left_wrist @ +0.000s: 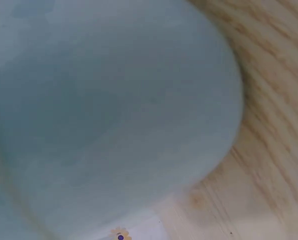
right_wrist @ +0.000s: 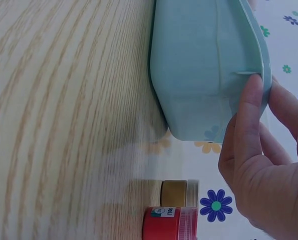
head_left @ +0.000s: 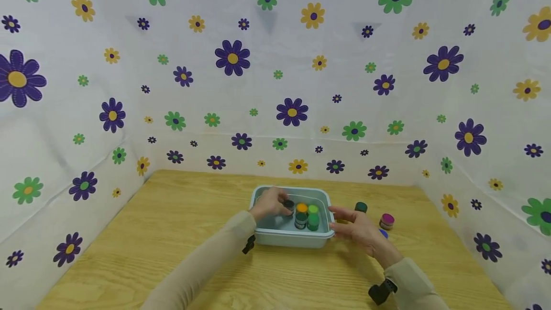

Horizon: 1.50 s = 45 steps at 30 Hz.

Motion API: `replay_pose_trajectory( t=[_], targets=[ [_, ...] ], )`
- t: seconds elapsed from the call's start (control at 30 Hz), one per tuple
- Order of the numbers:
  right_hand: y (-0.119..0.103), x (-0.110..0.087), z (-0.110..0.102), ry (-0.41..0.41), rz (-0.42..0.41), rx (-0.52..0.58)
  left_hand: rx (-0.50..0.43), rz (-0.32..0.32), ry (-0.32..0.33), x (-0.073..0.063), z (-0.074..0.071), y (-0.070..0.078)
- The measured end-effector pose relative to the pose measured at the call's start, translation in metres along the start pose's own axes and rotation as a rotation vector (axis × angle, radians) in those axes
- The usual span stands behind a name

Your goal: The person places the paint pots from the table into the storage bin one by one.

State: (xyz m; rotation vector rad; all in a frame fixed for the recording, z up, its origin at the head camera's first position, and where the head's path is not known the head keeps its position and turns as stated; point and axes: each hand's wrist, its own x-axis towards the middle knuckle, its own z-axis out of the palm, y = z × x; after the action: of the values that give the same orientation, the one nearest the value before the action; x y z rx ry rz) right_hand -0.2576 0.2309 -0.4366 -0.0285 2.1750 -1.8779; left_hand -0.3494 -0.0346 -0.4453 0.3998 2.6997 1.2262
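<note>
A white flower-print sheet (head_left: 267, 90) encloses the work area on the back and both sides. The wood-grain tabletop (head_left: 206, 262) extends from its lower edge. The pale blue basin (head_left: 292, 240) rests on the tabletop, between the two hands. The right hand (head_left: 357, 228) is positioned at the basin's right end, with its digits pinching the rim from either side. The left hand (head_left: 271, 203) reaches over the basin's left side and pinches the dark jar (head_left: 289, 206); this jar is located inside the basin, at the fingertips. Four jars stand grouped just right of it: an orange-lidded jar (head_left: 302, 208), a yellow-green jar (head_left: 313, 209), a dark green jar (head_left: 301, 220) and a bright green jar (head_left: 313, 221). Outside the basin, beyond the right hand, are a dark teal jar (head_left: 361, 207), a magenta-lidded jar (head_left: 387, 221) and a partly hidden blue item (head_left: 383, 233).
</note>
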Motion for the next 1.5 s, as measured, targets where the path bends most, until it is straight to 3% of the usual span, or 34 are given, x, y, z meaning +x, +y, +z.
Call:
replay_pose_trajectory(
  t=[0.53,0.97,1.5],
  targets=[
    [0.007,0.0006,-0.0002,-0.033,-0.007,0.037,-0.048,-0.012,-0.073,-0.0084,0.0068,-0.0067],
    [0.0029,0.0008,-0.0024,-0.031,-0.007,0.041,-0.017,-0.012,-0.065,-0.004,0.0077,-0.0033],
    [0.0026,0.0016,-0.003,-0.036,-0.01,0.049,-0.059,-0.014,-0.081,-0.0014,0.0065,-0.0025]
  ],
)
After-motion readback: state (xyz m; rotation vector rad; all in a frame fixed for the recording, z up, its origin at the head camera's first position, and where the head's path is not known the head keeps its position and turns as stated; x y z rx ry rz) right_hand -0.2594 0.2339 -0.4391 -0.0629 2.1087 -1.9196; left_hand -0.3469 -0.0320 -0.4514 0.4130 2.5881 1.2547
